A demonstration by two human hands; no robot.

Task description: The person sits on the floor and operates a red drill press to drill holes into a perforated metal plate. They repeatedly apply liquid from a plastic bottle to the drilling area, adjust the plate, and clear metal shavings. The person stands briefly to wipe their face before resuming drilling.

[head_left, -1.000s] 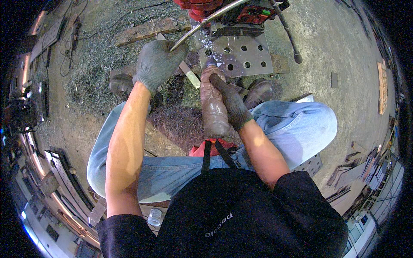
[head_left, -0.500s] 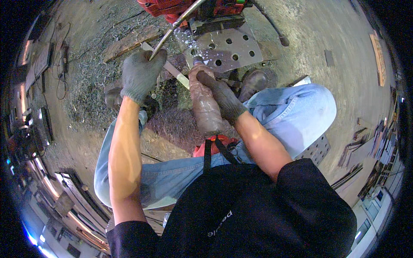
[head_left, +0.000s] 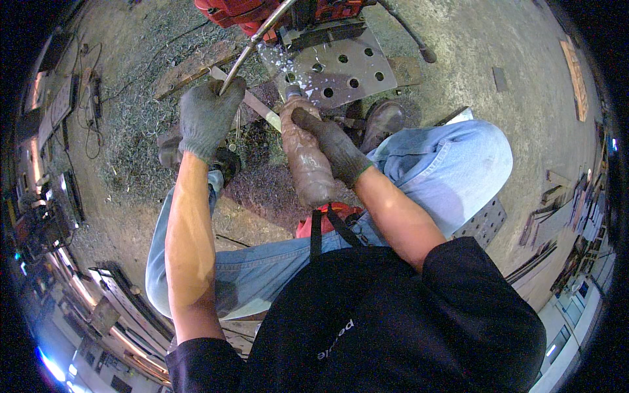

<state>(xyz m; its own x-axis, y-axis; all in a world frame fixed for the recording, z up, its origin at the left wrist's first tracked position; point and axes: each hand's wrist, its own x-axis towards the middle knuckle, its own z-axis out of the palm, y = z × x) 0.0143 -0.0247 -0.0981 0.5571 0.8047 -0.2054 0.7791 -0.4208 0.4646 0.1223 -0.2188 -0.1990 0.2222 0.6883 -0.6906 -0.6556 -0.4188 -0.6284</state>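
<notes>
My gloved left hand [head_left: 208, 118] is closed around the lower end of a bare metal lever [head_left: 255, 46], which slants up to a red machine [head_left: 242, 14] at the top. In my gloved right hand [head_left: 333, 145] is a crumpled brown plastic bottle [head_left: 309, 171], its narrow neck pointing away from me. Just beyond the neck lies a flat metal plate [head_left: 341, 73] with several round holes. White liquid is spattered over the plate's left part. The machine's dark base rests at the plate's far edge.
Metal shavings [head_left: 141, 98] cover the floor at left, around a wooden board [head_left: 196, 69]. A flat bar [head_left: 262, 112] lies beneath the bottle neck. My boot [head_left: 385, 121] is close to the plate. Metal pieces [head_left: 547, 209] and a wooden plank [head_left: 574, 82] lie at right.
The view has shifted slightly, so the machine and plate appear further left and up. The bottle's neck has moved a little left. Both hands keep their grips.
</notes>
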